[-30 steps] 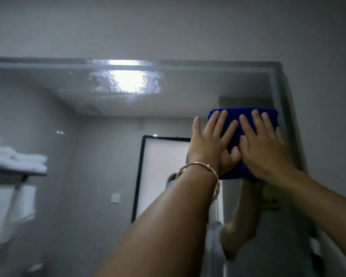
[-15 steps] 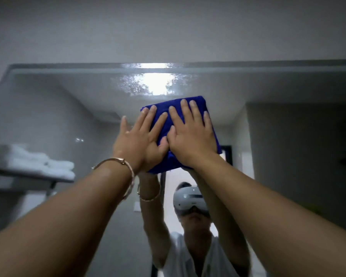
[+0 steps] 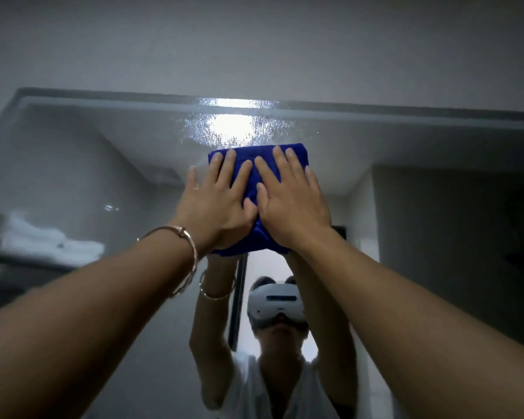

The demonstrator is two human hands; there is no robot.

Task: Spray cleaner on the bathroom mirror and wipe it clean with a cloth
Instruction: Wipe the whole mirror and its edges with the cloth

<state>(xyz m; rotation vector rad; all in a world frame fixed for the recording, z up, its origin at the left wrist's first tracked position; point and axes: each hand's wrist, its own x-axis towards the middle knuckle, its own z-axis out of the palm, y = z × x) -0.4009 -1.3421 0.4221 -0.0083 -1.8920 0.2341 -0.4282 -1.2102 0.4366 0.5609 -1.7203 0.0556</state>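
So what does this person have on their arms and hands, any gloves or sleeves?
No gloves: the left hand and right hand are bare, and no sleeves reach the forearms. The only thing worn there is a thin, gold-toned metal bangle on the left wrist. The reflection in the mirror shows a white top with short sleeves.

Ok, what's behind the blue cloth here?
The mirror: left hand and right hand press the blue cloth flat against its glass. Spray droplets show just above it; the patch directly behind is covered, so its state cannot be seen.
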